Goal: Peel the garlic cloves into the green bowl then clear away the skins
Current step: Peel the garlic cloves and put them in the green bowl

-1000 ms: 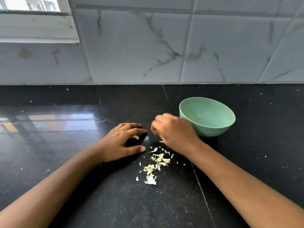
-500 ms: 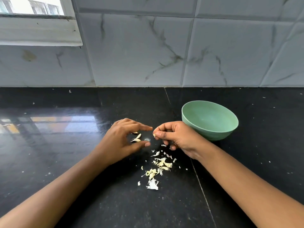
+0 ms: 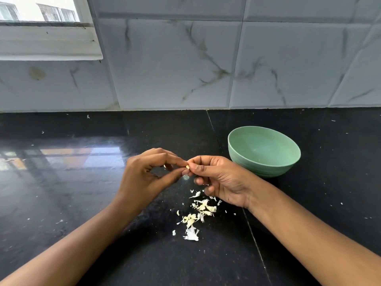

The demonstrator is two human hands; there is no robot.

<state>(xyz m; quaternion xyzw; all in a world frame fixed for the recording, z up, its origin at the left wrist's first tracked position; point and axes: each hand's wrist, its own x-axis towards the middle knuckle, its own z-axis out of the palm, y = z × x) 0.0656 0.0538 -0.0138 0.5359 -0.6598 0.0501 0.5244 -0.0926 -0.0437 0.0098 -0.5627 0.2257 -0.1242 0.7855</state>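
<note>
A black stone countertop [image 3: 82, 203] is polished to a high gloss, mirroring window light, with fine pale flecks in its surface and a thin seam between slabs. The wall tiles [image 3: 175, 65] behind are smooth, white and marble-look with grey veining and a soft sheen. The green bowl [image 3: 266, 169] looks like matt plastic, smooth inside, faintly ridged near its base. The garlic skins [image 3: 198, 211] are dry, papery, cream-white flakes. The garlic clove [image 3: 187, 167] pinched between the bare left hand [image 3: 144, 178] and right hand [image 3: 222, 180] is too small to judge. The white-painted window frame [image 3: 47, 44] looks scuffed.
</note>
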